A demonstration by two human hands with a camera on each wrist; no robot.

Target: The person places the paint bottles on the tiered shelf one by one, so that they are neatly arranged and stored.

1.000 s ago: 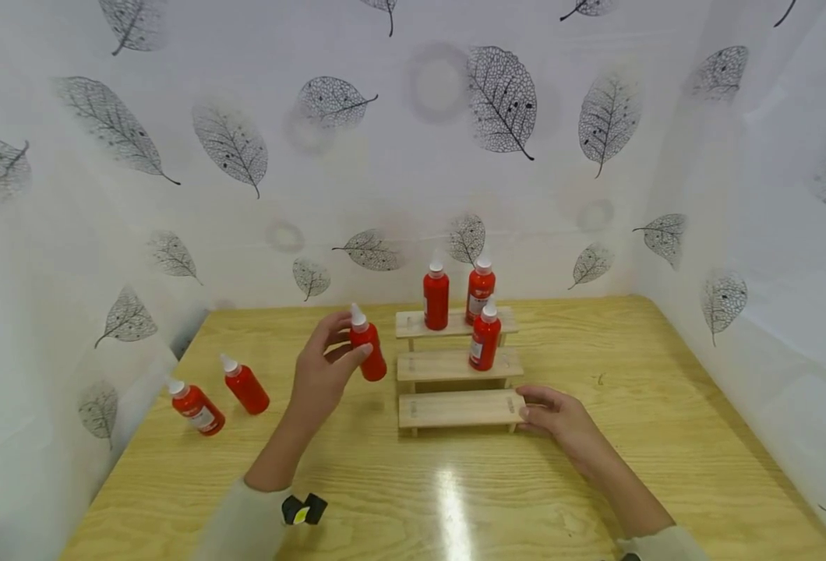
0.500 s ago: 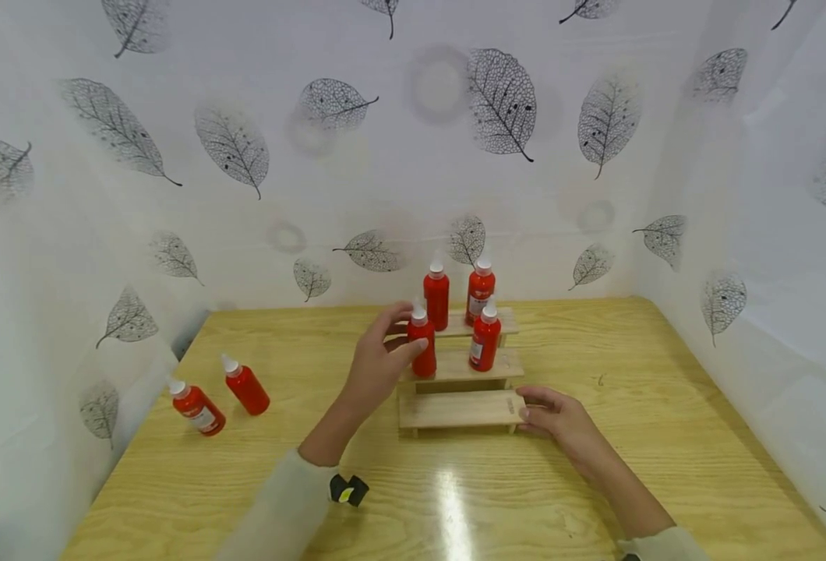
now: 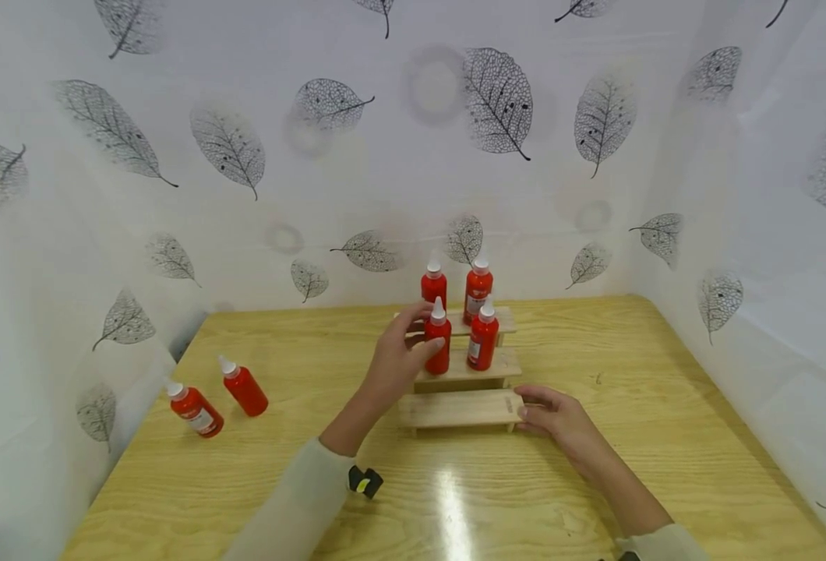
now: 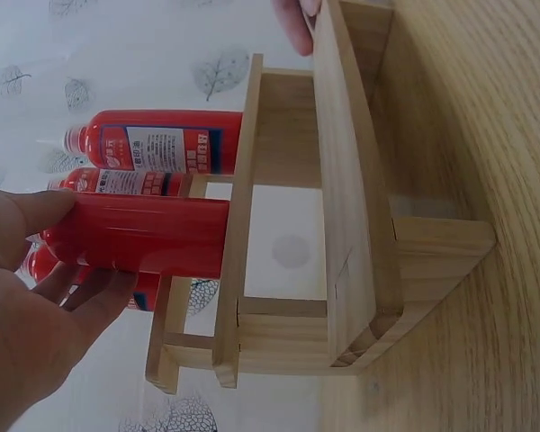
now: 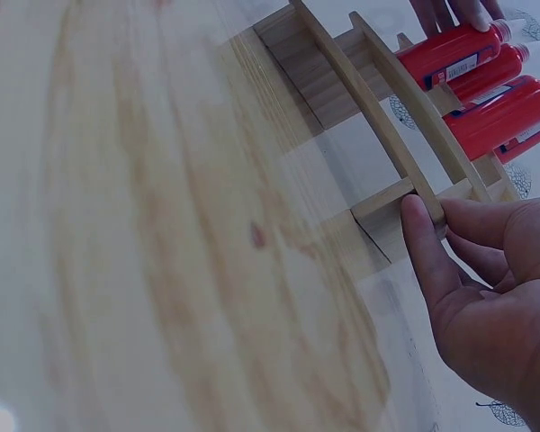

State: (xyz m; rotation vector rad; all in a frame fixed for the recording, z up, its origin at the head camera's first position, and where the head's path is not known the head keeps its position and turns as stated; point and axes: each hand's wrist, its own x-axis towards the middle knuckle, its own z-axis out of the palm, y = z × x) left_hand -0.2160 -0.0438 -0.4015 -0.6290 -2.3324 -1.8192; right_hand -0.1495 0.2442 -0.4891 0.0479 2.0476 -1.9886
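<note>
My left hand [image 3: 400, 354] holds a red squeeze bottle [image 3: 443, 331] with a white pointed cap, thumb on one side and fingers on the other. The bottle is upright, its base right at the middle step of a three-step wooden shelf [image 3: 458, 409], as the left wrist view shows from the side. To its right on that step stands a matching red bottle [image 3: 482, 343]. Two more, a left one [image 3: 433, 285] and a right one [image 3: 477, 296], occupy the top step. My right hand [image 3: 560, 421] pinches the right end of the bottom step between thumb and fingers.
Two more red bottles, one labelled [image 3: 197, 411] and one plain-sided [image 3: 246, 392], stand on the wooden table [image 3: 511, 499] at the left. Behind the table hangs a white leaf-print sheet [image 3: 385, 171], which also closes off both sides.
My left hand has carried the red bottle rightward from beside the shelf to the left part of the middle step. The right hand has stayed at the bottom step.
</note>
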